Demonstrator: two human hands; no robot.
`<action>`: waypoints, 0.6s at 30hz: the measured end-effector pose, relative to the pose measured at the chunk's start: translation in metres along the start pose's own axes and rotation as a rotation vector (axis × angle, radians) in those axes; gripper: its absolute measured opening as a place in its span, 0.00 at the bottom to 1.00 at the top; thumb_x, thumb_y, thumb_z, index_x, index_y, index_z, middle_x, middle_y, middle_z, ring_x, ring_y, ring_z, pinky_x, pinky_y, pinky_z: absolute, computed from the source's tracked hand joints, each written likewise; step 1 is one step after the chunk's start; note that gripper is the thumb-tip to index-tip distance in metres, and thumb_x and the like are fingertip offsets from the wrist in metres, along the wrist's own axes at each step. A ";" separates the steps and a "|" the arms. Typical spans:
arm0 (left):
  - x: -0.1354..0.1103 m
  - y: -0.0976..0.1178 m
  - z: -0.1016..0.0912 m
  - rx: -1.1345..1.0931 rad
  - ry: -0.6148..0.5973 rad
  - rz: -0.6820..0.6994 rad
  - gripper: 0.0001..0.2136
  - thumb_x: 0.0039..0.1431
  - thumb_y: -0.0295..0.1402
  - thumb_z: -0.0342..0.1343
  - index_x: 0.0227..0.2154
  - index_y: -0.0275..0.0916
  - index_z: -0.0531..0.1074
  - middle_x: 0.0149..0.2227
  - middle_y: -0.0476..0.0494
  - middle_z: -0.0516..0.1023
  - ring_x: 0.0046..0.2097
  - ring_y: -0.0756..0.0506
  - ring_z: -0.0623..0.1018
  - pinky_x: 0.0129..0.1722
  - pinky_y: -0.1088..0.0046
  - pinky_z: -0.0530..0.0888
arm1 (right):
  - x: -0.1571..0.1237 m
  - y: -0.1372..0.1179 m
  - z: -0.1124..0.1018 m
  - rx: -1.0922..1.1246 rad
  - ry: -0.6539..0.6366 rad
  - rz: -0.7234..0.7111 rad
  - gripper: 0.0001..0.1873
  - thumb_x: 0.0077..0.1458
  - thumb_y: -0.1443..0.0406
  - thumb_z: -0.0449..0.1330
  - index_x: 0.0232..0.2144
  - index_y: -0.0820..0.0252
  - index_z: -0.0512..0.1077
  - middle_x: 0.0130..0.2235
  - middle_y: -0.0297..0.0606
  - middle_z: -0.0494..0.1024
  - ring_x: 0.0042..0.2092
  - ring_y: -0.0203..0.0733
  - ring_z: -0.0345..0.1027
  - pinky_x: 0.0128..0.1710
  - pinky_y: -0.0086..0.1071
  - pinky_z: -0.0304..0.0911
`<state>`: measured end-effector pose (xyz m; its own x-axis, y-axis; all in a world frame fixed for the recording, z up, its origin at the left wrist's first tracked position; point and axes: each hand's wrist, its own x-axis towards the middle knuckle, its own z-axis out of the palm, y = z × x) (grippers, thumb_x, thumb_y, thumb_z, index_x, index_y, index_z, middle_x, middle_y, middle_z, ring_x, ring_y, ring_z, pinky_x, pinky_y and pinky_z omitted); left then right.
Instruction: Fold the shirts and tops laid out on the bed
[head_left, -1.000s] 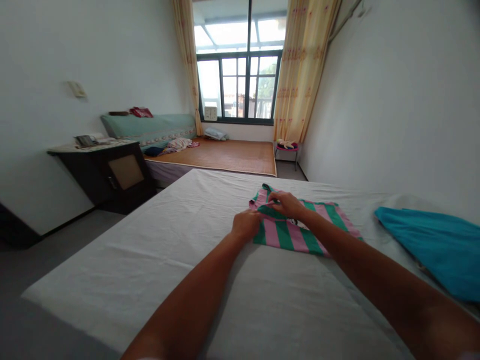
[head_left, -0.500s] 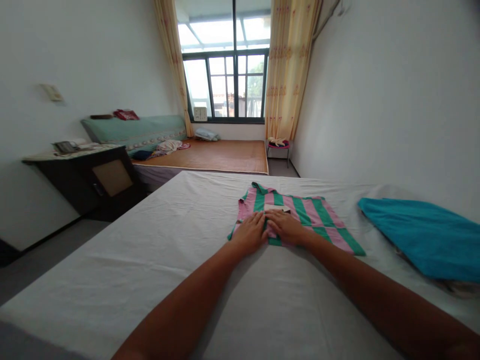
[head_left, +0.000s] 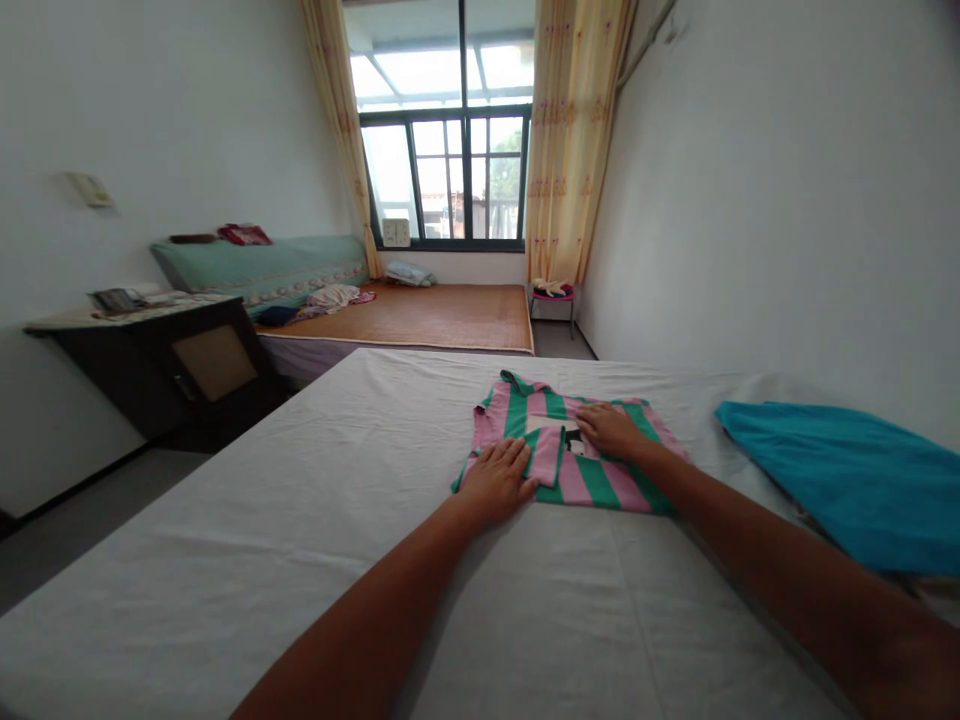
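Note:
A pink and green striped shirt (head_left: 592,487) lies partly folded on the white-sheeted table or bed top (head_left: 337,440). My left hand (head_left: 496,482) rests flat on its near left part, beside a folded-in sleeve. Farther right, my right hand (head_left: 609,430) lies with fingers stretched over the shirt's right half, next to a pale print with a dark figure. Both palms press down on the cloth, and each hides some of it.
A folded turquoise cloth (head_left: 847,480) lies at the right. Beyond the white surface stand a mat-covered bed (head_left: 450,315), a dark cabinet (head_left: 165,365) at the left and a small stool (head_left: 551,292) near the curtain (head_left: 566,150). A white wall (head_left: 787,200) bounds the right.
My right hand has moved right and away across the shirt, baring the sleeve and more of the print. The left hand stays on about the same spot. The view has shifted slightly.

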<state>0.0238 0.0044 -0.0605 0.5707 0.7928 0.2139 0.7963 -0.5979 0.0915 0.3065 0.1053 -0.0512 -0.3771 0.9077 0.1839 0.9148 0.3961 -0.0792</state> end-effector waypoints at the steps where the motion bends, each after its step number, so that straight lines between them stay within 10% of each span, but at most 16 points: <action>1: 0.000 0.001 0.000 0.001 0.010 0.000 0.29 0.66 0.50 0.35 0.63 0.39 0.55 0.65 0.37 0.56 0.66 0.39 0.56 0.63 0.56 0.55 | 0.009 -0.002 -0.003 -0.018 0.029 -0.008 0.21 0.62 0.59 0.47 0.54 0.55 0.69 0.59 0.44 0.68 0.60 0.51 0.58 0.58 0.49 0.54; 10: 0.000 -0.001 -0.002 -0.010 0.037 0.016 0.27 0.66 0.49 0.37 0.62 0.40 0.56 0.65 0.37 0.58 0.64 0.37 0.58 0.62 0.55 0.56 | 0.081 -0.064 0.012 -0.007 0.032 -0.141 0.21 0.57 0.67 0.53 0.52 0.50 0.72 0.63 0.39 0.62 0.61 0.52 0.54 0.55 0.46 0.58; 18: 0.004 -0.008 -0.008 -0.301 0.089 -0.004 0.24 0.64 0.44 0.43 0.59 0.40 0.62 0.62 0.38 0.63 0.63 0.39 0.62 0.62 0.57 0.58 | 0.105 -0.062 -0.003 0.133 0.138 -0.042 0.28 0.55 0.74 0.49 0.58 0.63 0.65 0.60 0.48 0.66 0.60 0.49 0.58 0.60 0.46 0.54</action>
<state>0.0181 0.0111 -0.0526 0.5369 0.7898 0.2964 0.6960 -0.6133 0.3734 0.2102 0.1758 -0.0243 -0.3825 0.8662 0.3216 0.8680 0.4561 -0.1962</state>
